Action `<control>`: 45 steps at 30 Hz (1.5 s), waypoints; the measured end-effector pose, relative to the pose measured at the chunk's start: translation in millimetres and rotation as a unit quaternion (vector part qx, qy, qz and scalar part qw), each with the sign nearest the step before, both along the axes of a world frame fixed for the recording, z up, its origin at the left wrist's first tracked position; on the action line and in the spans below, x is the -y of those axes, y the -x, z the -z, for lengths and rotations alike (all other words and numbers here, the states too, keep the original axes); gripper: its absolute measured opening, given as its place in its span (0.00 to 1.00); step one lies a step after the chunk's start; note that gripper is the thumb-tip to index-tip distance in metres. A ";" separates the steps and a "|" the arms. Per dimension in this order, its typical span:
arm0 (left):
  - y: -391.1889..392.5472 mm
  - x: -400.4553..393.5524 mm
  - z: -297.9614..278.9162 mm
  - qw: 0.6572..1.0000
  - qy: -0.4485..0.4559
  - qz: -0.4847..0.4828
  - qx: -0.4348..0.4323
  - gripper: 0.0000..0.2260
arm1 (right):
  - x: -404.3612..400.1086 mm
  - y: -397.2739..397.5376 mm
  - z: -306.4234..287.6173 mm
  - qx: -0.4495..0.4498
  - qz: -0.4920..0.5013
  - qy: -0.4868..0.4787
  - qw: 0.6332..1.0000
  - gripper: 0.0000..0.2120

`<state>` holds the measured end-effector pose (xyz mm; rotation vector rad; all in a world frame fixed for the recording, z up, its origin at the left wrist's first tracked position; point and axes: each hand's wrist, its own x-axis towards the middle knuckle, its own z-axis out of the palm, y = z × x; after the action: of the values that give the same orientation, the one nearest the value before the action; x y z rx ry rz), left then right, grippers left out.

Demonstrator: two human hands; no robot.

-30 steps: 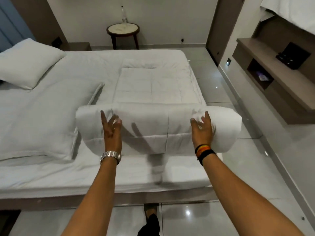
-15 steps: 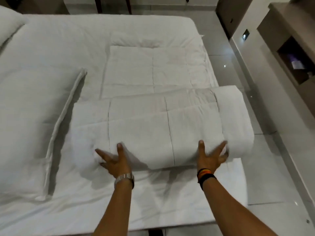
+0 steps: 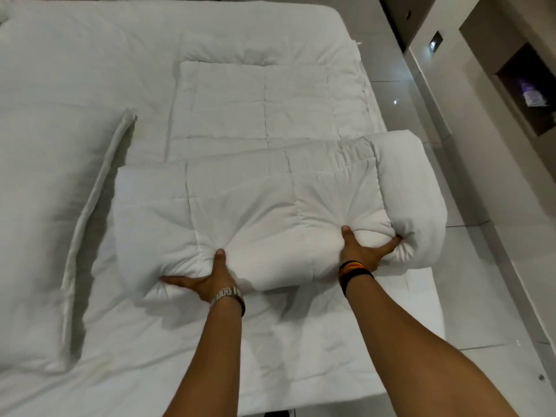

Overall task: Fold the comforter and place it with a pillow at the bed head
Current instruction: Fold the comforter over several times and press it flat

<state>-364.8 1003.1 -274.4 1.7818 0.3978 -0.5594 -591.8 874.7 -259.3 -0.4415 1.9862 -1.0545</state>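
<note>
Head view, our only one, looks down on the bed (image 3: 90, 341) from its side. Our left hand (image 3: 207, 281) and right hand (image 3: 361, 251) both press into the near edge of the comforter (image 3: 255, 206), which lies as a thick folded bundle across the mattress, its right end bulging over the bed's edge above the tiled floor (image 3: 481, 236). On each hand the thumb digs into the top of the padding while the fingers spread and wrap under or against the front, so both hands are clamped on the bundle; how far the fingers reach beneath it we cannot tell. A flat quilted layer (image 3: 255, 106) lies beyond the bundle; whether it is part of the same comforter or a separate pad is unclear. The pillow (image 3: 45, 191) lies flat just left of the bundle, near but not touching it.

We judge the folding to be at its last stage: the bundle is being compacted or gripped for carrying. Next, we would need a firm two-handed hold under the bulk, lifting evenly so the layers do not slide open, then carrying it to the bed head, which lies out of view.
</note>
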 end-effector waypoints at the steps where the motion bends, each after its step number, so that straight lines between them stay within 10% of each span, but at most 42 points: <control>1: 1.5 0.2 -6.0 1.000 0.003 0.002 -0.001 0.64 | -1.3 4.5 -1.5 -0.001 -0.001 0.006 1.000 0.64; 22: 128.1 -341.4 -142.1 0.999 0.035 0.014 -0.021 0.59 | -366.3 148.5 -124.1 0.054 -0.014 0.081 0.995 0.59; 32: 92.3 -236.4 -229.9 0.914 0.202 0.259 0.239 0.48 | -253.1 122.3 -212.8 0.100 -0.079 0.159 0.979 0.48; 35: 70.7 -188.6 -204.9 0.861 0.093 0.422 0.269 0.34 | -187.1 104.0 -206.1 0.035 -0.228 0.153 0.961 0.39; 40: 12.2 -108.2 -125.5 0.755 -0.191 0.526 0.341 0.33 | -89.3 70.7 -143.4 -0.372 -0.469 0.090 0.796 0.39; 45: -27.7 -47.6 -49.6 0.693 -0.305 0.573 0.313 0.31 | -3.9 36.5 -60.8 -0.460 -0.575 -0.001 0.676 0.46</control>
<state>-337.0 1050.6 -224.8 2.6138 -1.2726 -0.6161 -628.3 878.7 -198.5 -2.1906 1.7832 0.1016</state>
